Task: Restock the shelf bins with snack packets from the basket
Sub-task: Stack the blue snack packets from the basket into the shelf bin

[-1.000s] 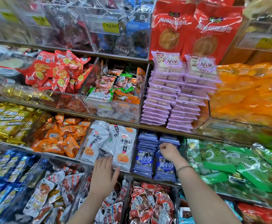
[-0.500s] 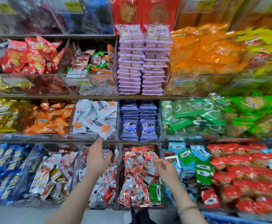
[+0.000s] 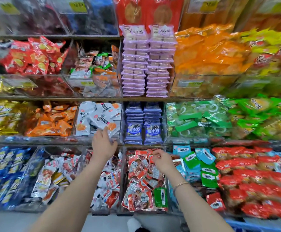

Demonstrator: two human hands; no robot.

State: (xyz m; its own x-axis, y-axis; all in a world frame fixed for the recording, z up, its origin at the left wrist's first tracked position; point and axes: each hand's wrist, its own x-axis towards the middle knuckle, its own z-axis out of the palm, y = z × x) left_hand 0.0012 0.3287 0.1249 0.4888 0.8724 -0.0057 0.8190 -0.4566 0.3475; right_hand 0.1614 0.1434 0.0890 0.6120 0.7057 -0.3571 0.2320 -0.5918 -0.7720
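While packed bins (image 3: 93, 84) fill 3 shelves (image 3: 52, 98), left hand (image 3: 103, 144) lays open fingers (image 3: 105, 131) on white packets (image 3: 101, 118) at the middle shelf's front edge; right hand (image 3: 162, 160) curls, grip unclear.

Open air before the shelf's (image 3: 52, 139) front edges; my left hand (image 3: 103, 144) and right hand (image 3: 161, 160) hang there unhindered. White packets (image 3: 99, 119) lean over their bin's front lip, right at my left fingertips. Clear dividers (image 3: 122, 121) wall each bin sideways. Red packets (image 3: 141, 173) heap the bin under my right hand, leaving little room.
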